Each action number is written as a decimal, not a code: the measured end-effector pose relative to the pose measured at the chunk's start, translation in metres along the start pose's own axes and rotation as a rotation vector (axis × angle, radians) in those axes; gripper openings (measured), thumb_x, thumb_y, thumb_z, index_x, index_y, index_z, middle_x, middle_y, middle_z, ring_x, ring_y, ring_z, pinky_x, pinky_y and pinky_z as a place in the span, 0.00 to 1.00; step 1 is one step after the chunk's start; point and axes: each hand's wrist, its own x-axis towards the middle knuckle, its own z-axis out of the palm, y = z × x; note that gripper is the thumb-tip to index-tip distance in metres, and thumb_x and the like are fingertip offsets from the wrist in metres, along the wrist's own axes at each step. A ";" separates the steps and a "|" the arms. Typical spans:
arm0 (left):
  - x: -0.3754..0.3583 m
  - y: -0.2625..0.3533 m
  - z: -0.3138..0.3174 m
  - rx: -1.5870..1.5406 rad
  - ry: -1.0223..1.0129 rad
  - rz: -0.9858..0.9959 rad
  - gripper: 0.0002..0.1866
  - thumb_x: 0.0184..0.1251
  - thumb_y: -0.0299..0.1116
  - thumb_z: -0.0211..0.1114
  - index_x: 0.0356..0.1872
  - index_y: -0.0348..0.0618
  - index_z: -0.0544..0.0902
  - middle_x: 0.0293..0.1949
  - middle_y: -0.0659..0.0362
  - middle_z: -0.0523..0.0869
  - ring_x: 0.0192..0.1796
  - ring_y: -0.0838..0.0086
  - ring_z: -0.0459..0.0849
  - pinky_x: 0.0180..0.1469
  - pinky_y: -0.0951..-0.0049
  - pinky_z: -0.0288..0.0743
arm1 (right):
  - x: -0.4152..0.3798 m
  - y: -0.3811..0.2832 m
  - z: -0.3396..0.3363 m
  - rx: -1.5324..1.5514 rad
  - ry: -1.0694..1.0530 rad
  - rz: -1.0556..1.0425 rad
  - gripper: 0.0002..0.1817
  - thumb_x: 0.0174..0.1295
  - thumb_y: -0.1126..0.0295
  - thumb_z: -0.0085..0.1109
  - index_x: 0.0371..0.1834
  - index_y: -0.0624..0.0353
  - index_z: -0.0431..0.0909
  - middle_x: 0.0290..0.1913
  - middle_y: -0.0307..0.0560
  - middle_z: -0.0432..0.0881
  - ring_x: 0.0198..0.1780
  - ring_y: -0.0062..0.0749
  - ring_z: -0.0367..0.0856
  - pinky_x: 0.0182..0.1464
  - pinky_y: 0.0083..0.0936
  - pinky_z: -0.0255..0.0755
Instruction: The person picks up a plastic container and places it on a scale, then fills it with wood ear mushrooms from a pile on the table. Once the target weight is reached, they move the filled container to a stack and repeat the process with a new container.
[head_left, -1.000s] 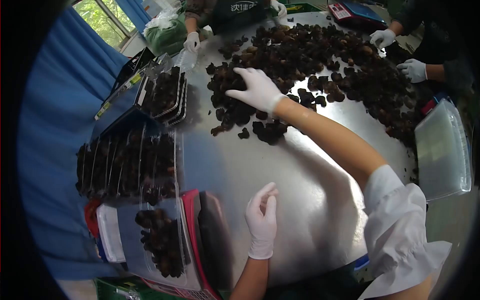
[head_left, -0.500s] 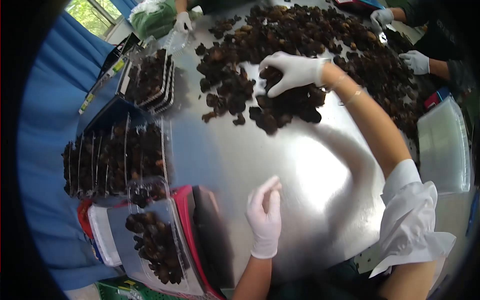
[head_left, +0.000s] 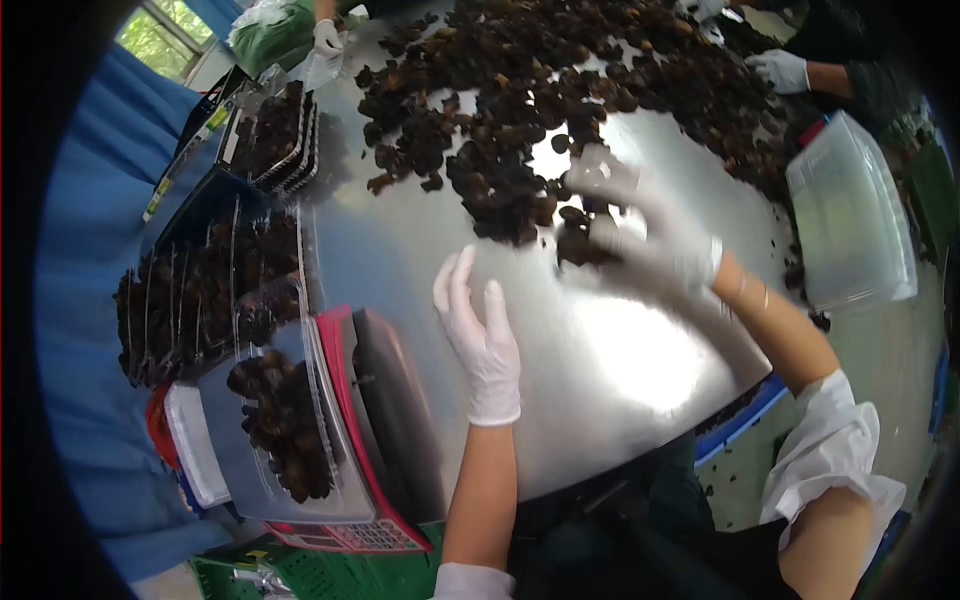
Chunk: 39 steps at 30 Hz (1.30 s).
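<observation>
My right hand (head_left: 650,225), white-gloved and blurred by motion, is over the steel table at the near edge of the pile. Its fingers curve around a few dark brown mushrooms (head_left: 578,242). Beside it lies a small heap of the same mushrooms (head_left: 500,195), joined to the larger spread (head_left: 560,60) farther back. My left hand (head_left: 482,345), also gloved, hovers above the bare metal with fingers raised and thumb apart, holding nothing. To its left, a clear tray of mushrooms (head_left: 285,425) rests on a red digital scale (head_left: 345,537).
Filled clear trays (head_left: 205,285) stand in a row at left, with more stacked trays (head_left: 275,140) behind. Empty clear trays (head_left: 850,220) are stacked at the right edge. Co-workers' gloved hands (head_left: 780,72) are at the far side. A blue crate (head_left: 740,420) sits below the table edge.
My right hand has moved off the heap, toward me and to the right, with a few mushrooms. My left hand has risen forward and opened its fingers. The whole view has shifted.
</observation>
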 end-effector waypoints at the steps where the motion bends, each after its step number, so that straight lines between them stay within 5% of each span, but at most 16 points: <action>1: 0.002 -0.002 -0.001 0.123 -0.039 0.071 0.23 0.76 0.38 0.57 0.68 0.43 0.75 0.68 0.52 0.71 0.70 0.64 0.69 0.68 0.61 0.65 | 0.004 0.021 -0.002 -0.262 0.197 -0.097 0.28 0.60 0.62 0.64 0.65 0.56 0.77 0.69 0.62 0.71 0.65 0.57 0.71 0.67 0.45 0.66; 2: 0.001 -0.003 0.000 0.135 -0.059 0.069 0.23 0.76 0.38 0.57 0.68 0.43 0.75 0.68 0.52 0.71 0.70 0.64 0.69 0.68 0.61 0.65 | 0.009 0.048 -0.004 -0.868 0.202 -0.416 0.32 0.62 0.54 0.62 0.68 0.56 0.73 0.70 0.64 0.69 0.68 0.57 0.68 0.70 0.46 0.63; 3: 0.000 -0.002 0.002 0.163 -0.043 0.107 0.22 0.76 0.37 0.57 0.68 0.44 0.75 0.69 0.52 0.71 0.70 0.64 0.69 0.68 0.61 0.65 | 0.020 0.074 0.009 -0.675 0.313 -0.022 0.36 0.64 0.45 0.58 0.72 0.55 0.69 0.73 0.66 0.65 0.70 0.61 0.66 0.72 0.48 0.59; 5: -0.002 -0.001 0.007 0.180 -0.025 0.150 0.22 0.76 0.35 0.56 0.68 0.45 0.76 0.69 0.52 0.71 0.70 0.64 0.69 0.67 0.61 0.65 | 0.020 0.073 0.020 -0.506 0.026 0.059 0.40 0.67 0.41 0.54 0.76 0.52 0.65 0.75 0.69 0.61 0.74 0.66 0.60 0.74 0.50 0.57; 10: 0.001 -0.005 0.003 -0.027 0.015 0.042 0.20 0.77 0.32 0.56 0.67 0.41 0.75 0.66 0.49 0.73 0.69 0.59 0.71 0.70 0.59 0.64 | -0.059 -0.016 0.053 -0.442 -0.083 -0.008 0.36 0.66 0.46 0.56 0.74 0.51 0.67 0.77 0.68 0.57 0.75 0.72 0.54 0.74 0.66 0.50; 14: 0.001 -0.007 0.003 -0.077 0.027 0.043 0.19 0.78 0.32 0.54 0.66 0.40 0.76 0.65 0.50 0.74 0.67 0.63 0.72 0.67 0.62 0.68 | -0.118 -0.056 0.064 -0.431 -0.224 -0.029 0.38 0.65 0.44 0.58 0.76 0.46 0.65 0.79 0.61 0.55 0.75 0.72 0.56 0.76 0.66 0.43; 17: -0.009 -0.006 -0.004 -0.186 0.099 0.004 0.19 0.77 0.31 0.56 0.65 0.41 0.77 0.64 0.52 0.74 0.66 0.64 0.73 0.66 0.63 0.69 | -0.141 -0.062 0.062 -0.359 -0.281 -0.057 0.35 0.64 0.47 0.60 0.75 0.43 0.68 0.79 0.58 0.57 0.75 0.65 0.58 0.76 0.65 0.43; 19: -0.017 0.011 -0.014 0.025 -0.050 0.132 0.20 0.72 0.29 0.61 0.64 0.47 0.79 0.66 0.52 0.74 0.65 0.63 0.74 0.67 0.63 0.69 | -0.146 -0.055 0.056 -0.196 -0.436 -0.180 0.32 0.63 0.49 0.62 0.71 0.41 0.73 0.77 0.53 0.62 0.75 0.56 0.60 0.77 0.63 0.42; 20: -0.022 0.018 -0.016 0.028 -0.057 0.123 0.20 0.72 0.29 0.61 0.64 0.47 0.79 0.66 0.52 0.74 0.65 0.63 0.74 0.67 0.63 0.69 | -0.147 -0.057 0.054 -0.241 -0.351 -0.243 0.27 0.61 0.56 0.66 0.65 0.43 0.79 0.72 0.49 0.70 0.71 0.47 0.68 0.75 0.56 0.53; 22: -0.030 0.030 -0.017 0.374 -0.254 0.387 0.18 0.68 0.25 0.62 0.58 0.49 0.84 0.65 0.54 0.77 0.65 0.63 0.75 0.67 0.64 0.69 | -0.149 -0.047 0.054 -0.245 -0.303 -0.249 0.26 0.59 0.59 0.66 0.63 0.45 0.79 0.69 0.48 0.72 0.68 0.46 0.70 0.70 0.51 0.59; 25: -0.029 0.024 -0.023 0.280 -0.400 0.316 0.15 0.63 0.22 0.64 0.49 0.49 0.88 0.60 0.54 0.81 0.64 0.62 0.77 0.66 0.64 0.71 | -0.139 -0.037 0.041 -0.257 -0.130 -0.227 0.23 0.57 0.70 0.67 0.58 0.51 0.80 0.55 0.46 0.80 0.56 0.41 0.78 0.59 0.38 0.70; 27: -0.033 0.027 -0.034 0.221 -0.348 0.225 0.12 0.63 0.19 0.62 0.43 0.44 0.89 0.55 0.55 0.84 0.62 0.63 0.79 0.65 0.65 0.72 | -0.131 -0.036 0.034 0.099 0.035 -0.111 0.22 0.60 0.71 0.66 0.59 0.56 0.79 0.51 0.46 0.82 0.52 0.40 0.79 0.57 0.36 0.70; 31: -0.033 0.006 -0.057 0.143 -0.211 0.257 0.16 0.60 0.14 0.59 0.42 0.44 0.89 0.53 0.55 0.85 0.57 0.65 0.83 0.58 0.69 0.77 | -0.092 -0.040 0.033 -0.434 0.019 -0.104 0.11 0.59 0.69 0.65 0.45 0.57 0.85 0.43 0.40 0.81 0.46 0.38 0.77 0.52 0.33 0.68; 34: -0.037 -0.006 -0.064 -0.064 -0.143 0.053 0.18 0.63 0.13 0.59 0.49 0.42 0.87 0.55 0.57 0.84 0.58 0.73 0.80 0.61 0.71 0.73 | -0.065 -0.015 0.058 -0.610 -0.004 -0.185 0.08 0.58 0.68 0.64 0.40 0.54 0.86 0.43 0.38 0.79 0.49 0.36 0.75 0.50 0.31 0.69; 39: -0.038 -0.007 -0.064 0.067 -0.143 0.145 0.20 0.61 0.18 0.63 0.55 0.44 0.85 0.57 0.55 0.83 0.60 0.68 0.81 0.63 0.70 0.72 | -0.055 -0.010 0.053 -0.722 -0.069 -0.332 0.06 0.58 0.68 0.64 0.37 0.52 0.86 0.47 0.38 0.80 0.52 0.33 0.74 0.50 0.30 0.70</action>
